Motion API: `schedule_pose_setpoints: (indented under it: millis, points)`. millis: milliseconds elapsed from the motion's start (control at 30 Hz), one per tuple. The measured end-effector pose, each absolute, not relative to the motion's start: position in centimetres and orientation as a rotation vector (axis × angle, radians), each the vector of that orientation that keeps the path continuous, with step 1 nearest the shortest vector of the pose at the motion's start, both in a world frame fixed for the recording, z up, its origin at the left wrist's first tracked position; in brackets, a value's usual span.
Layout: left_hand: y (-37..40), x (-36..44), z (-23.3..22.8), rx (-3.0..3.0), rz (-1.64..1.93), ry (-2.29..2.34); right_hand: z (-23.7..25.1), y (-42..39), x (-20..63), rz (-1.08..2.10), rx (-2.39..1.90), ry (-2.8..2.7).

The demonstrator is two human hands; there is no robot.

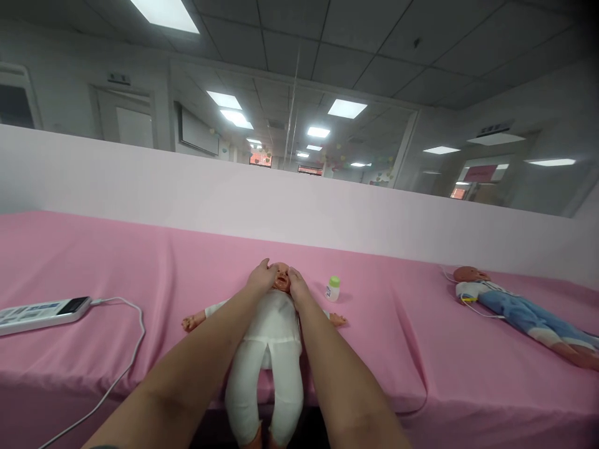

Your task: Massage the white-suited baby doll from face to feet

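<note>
A baby doll (276, 321) in white clothes lies on its back, head away from me, its lower legs over the front edge of the pink sheet. My left hand (262, 275) cups the left side of its head, and my right hand (297, 285) cups the other side. Both thumbs lie along the cheeks near the eyes; the other fingers are mostly hidden around the head. The doll's arms stretch out to either side beneath my forearms. Just right of my right hand stands a small clear bottle (332, 290) with a green cap.
Pink sheeting (374, 337) covers the table. To the left lies a white device (44, 315) with a dark screen and a white cable (135, 349) trailing over the edge. A second doll (515, 308) in blue lies far right. Behind stands a white partition (224, 193) below glass.
</note>
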State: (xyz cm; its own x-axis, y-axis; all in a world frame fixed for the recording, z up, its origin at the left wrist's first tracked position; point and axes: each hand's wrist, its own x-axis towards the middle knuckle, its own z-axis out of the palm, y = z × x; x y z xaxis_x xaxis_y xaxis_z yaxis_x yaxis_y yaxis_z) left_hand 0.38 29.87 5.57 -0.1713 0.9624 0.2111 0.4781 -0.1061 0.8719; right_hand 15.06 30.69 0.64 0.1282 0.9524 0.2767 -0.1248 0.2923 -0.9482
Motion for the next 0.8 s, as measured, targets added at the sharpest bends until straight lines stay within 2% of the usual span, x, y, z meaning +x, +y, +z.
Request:
schedule_pose_setpoints:
  millis: [200, 400, 800]
  points:
    - [30.5, 0.6, 3.0, 1.602, 1.29, 1.614, -1.9, 31.9, 15.1, 0.982, -0.91, -1.062]
    - [31.6, 0.3, 1.0, 1.416, 1.439, 1.477, -1.7, 32.5, 14.6, 0.941, -0.942, -1.07]
    - [31.3, 0.7, 0.9, 1.2, 1.516, 1.31, -2.4, 32.4, 15.1, 1.021, -0.865, -1.023]
